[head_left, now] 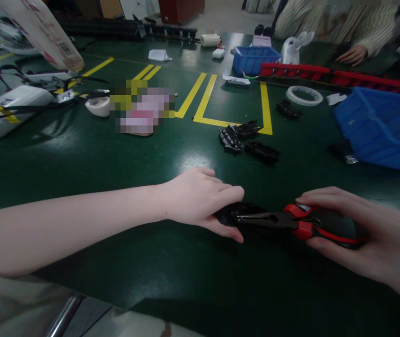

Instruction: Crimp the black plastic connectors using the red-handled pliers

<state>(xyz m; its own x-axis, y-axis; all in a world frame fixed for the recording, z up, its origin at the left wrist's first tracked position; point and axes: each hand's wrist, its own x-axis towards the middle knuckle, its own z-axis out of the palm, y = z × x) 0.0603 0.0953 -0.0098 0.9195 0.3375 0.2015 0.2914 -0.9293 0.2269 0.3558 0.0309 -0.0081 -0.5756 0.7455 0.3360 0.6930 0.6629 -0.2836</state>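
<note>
as the left hand (205,196) pinches a black part (225,214) at the nose of red-handled pliers (287,219), the right hand (373,229) is wrapped round the pliers' handles. the part sits left of the pliers' hinge, partly hidden by the left hand. the step in hand seems to be working on the part with the tips; whether they bite it is too dark to tell. the next move likely calls for a steady left-hand hold and small squeezes. the green table (171,276) spreads around the pliers, with yellow tape lines (266,110) and loose black pieces (230,139) beyond them. a large blue bin (385,128) stands beyond and to their right; farther beyond are another person's hand (354,55), a red strip (298,71) and pale floor (221,18).
</note>
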